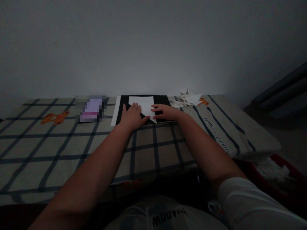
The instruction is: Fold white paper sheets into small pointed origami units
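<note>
A sheet of white paper [144, 103] with a slanted lower edge and a pointed corner lies on a black board or pad [165, 99], which has punched holes along its far edge. My left hand [132, 117] rests on the paper's left side, fingers spread and thumb pointing right toward the corner. On the right edge of the paper lies my right hand [165, 111], its fingers stretched out and apart. Both palms face down. A strip of white [115, 111] shows under the pad's left side.
A phone [92, 108], blurred out, lies to the left on the checked tablecloth [64, 143]. Several folded white paper pieces [187, 98] are heaped right of the pad. The wall [144, 48] stands just behind the table. A red bin [275, 169] with white scraps sits below right.
</note>
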Available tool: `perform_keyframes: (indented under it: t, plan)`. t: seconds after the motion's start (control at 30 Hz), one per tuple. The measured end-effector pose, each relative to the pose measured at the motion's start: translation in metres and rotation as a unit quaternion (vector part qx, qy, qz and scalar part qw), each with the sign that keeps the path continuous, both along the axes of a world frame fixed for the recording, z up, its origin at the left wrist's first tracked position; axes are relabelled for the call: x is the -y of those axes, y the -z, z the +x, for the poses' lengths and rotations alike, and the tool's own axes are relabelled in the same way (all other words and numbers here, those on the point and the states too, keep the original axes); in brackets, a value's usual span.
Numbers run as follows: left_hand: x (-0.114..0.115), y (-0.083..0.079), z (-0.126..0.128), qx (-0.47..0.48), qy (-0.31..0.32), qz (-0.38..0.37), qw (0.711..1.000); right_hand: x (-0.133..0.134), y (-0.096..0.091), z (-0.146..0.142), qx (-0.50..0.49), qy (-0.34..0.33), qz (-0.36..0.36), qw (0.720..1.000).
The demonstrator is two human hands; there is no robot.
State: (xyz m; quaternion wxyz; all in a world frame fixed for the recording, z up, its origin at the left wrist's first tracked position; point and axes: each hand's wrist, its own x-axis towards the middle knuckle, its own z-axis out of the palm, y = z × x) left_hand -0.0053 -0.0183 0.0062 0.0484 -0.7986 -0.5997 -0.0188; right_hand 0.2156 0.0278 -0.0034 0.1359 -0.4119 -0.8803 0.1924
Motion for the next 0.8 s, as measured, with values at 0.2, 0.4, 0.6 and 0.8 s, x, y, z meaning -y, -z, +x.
perform_keyframes:
  t: [0.2,0.4,0.6,0.8]
  plan:
    - [0.006,0.002,0.01,-0.001,0.006,-0.018,1.0,-0.002,0.002,0.0,-0.002,0.004,0.003,1.0]
    - [0.007,0.002,0.014,0.015,-0.009,-0.038,0.999,0.002,-0.001,-0.001,-0.004,0.005,-0.003,1.0]
    - [0.006,0.004,0.014,0.011,-0.014,-0.058,0.998,0.003,-0.002,0.0,-0.009,0.004,-0.008,1.0]
    - [0.007,0.005,0.016,0.009,-0.014,-0.061,0.998,0.0,0.0,0.0,-0.015,0.004,-0.009,1.0]
